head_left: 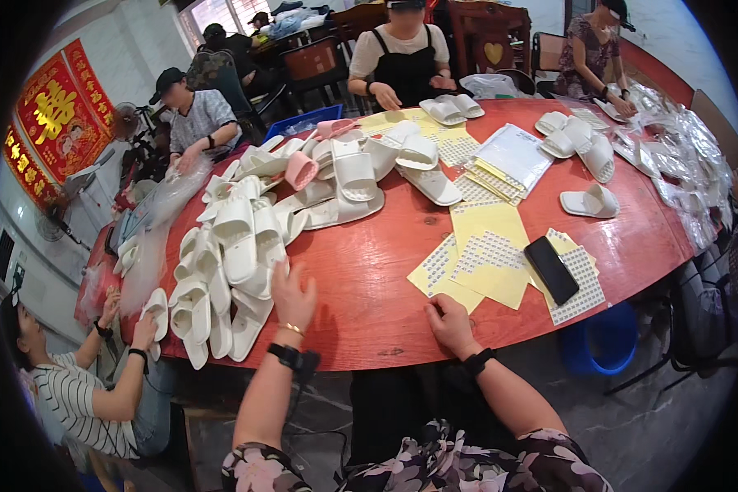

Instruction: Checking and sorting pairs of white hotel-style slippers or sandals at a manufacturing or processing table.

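Observation:
My left hand is over the red table at the right edge of a heap of white slippers. Its fingers are spread and nothing shows in them; the fingertips come close to the nearest slippers. At the table's front edge, my right hand is curled closed beside yellow sticker sheets. Whatever it might hold is hidden. Small labels in rows cover the sheets, which overlap one another. A black phone lies across the sheets to the right of that hand.
Two pink slippers stand out in the heap. White packets lie farther back, with a single slipper to their right. Plastic-wrapped slippers crowd the far right. Several people work around the table. A blue bucket stands below.

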Motion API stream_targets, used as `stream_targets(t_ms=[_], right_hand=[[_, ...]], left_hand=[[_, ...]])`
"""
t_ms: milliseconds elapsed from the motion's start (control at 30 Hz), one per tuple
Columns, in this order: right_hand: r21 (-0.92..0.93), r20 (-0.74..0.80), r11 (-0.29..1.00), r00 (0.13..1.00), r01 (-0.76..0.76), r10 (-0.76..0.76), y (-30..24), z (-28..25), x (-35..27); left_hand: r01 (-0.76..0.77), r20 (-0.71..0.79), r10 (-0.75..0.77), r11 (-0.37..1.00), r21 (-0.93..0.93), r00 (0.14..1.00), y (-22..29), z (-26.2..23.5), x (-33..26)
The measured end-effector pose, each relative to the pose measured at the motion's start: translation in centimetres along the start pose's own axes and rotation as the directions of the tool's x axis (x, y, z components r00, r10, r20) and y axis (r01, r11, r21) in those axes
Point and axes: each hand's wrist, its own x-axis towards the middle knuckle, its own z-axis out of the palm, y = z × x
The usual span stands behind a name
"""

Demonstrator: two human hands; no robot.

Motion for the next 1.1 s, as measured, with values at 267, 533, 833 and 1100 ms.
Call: stream_targets(t_ms=[267, 533, 833, 1100], right_hand=[[0.221, 0.203, 0.954, 0.966, -0.202, 0.157, -0.3, -6.2, 3.4], [-0.380, -0.302, 0.895, 0.946, -0.232, 0.117, 9.8, -25.7, 12.2], [-0.392, -0.470, 0.762, 0.824, -0.516, 0.316, 22.5, -39.9, 15.4], [-0.503, -0.555, 0.491, 0.701, -0.711, 0.448, 24.2, -39.6, 20.1]], left_hand=[[0.238, 0.195, -0.174, 0.893, -0.383, 0.965, 6.3, 4.5, -6.5], [0.171, 0.214, -0.114, 0.948, -0.268, 0.970, 8.5, 4.5, -7.1], [0.186, 0.232, -0.146, 0.969, -0.160, 0.962, 9.6, 4.1, -6.5], [0.191, 0.233, -0.162, 0.976, -0.107, 0.959, 9.4, 2.9, -6.5]])
